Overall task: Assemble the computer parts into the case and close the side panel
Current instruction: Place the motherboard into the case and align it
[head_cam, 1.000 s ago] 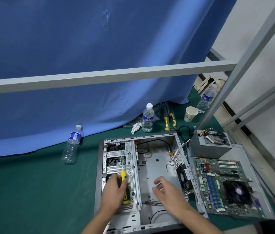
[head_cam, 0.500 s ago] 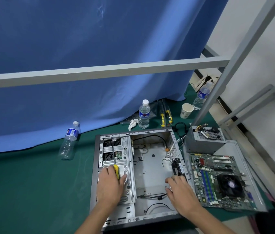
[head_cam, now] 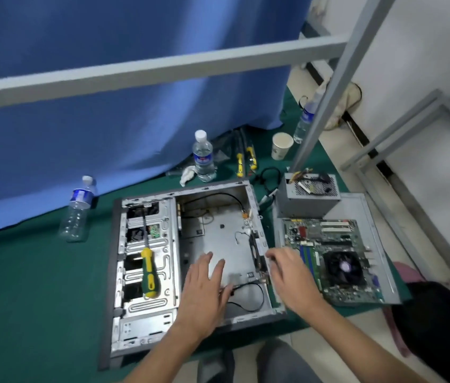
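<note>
— At the near edge of the open case (head_cam: 146, 331), what was the left hand (head_cam: 204, 294) doing?
— Its grip was loose: fingers straight and spread, palm down, holding nothing, over the bare metal floor of the case. Whether the palm touched the metal, I could not tell. The forearm reached in from the bottom of the view.
— And the right hand (head_cam: 290, 275)?
— It sat at the case's right wall, by the fan (head_cam: 255, 251), knuckles up and fingers bent downward. The fingertips were hidden behind the hand, so I could not tell whether its grip had hold of anything.
— Where were the parts?
— The yellow-and-green screwdriver (head_cam: 148, 268) lay loose on the drive cage, left of the left hand. The motherboard (head_cam: 326, 255) lay on the side panel (head_cam: 370, 214) just right of the case, with the power supply (head_cam: 308, 196) beyond it. All stood on green cloth.
— Farther back?
— Water bottles (head_cam: 204, 156), a paper cup (head_cam: 281, 146), a blue curtain (head_cam: 107, 92).
</note>
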A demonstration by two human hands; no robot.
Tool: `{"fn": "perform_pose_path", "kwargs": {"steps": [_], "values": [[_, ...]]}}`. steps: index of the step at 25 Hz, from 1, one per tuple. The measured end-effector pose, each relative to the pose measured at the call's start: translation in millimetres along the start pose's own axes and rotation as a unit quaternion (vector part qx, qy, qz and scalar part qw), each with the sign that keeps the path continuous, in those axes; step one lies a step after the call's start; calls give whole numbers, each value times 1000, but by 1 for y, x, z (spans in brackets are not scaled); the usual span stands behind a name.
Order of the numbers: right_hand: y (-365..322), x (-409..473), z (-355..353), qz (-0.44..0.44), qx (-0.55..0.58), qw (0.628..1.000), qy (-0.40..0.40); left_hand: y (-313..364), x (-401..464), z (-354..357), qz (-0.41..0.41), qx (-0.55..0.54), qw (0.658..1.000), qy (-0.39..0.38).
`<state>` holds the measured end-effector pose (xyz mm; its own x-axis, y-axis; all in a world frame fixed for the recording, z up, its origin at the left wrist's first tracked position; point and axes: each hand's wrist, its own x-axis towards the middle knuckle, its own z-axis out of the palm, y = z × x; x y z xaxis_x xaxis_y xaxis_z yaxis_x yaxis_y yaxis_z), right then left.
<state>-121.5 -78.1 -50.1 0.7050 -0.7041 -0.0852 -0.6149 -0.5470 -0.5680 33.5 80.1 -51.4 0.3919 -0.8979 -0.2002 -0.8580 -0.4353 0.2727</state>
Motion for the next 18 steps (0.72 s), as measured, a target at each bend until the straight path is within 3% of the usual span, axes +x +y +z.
{"fn": "perform_pose_path", "kwargs": {"steps": [2, 5, 10, 14, 18], "values": [[31, 4, -18, 109, 16, 993, 29, 31, 8, 4, 27, -57, 998, 3], [89, 7, -44, 213, -107, 970, -53, 84, 29, 13, 68, -85, 994, -2], [158, 5, -65, 170, -219, 938, -208, 157, 57, 39, 35, 2, 997, -65], [178, 11, -60, 80, -291, 924, -236, 177, 50, 55, -10, 62, 992, -110], [177, 24, -59, 45, -315, 906, -280, 185, 44, 55, -31, 40, 992, -118]]}}
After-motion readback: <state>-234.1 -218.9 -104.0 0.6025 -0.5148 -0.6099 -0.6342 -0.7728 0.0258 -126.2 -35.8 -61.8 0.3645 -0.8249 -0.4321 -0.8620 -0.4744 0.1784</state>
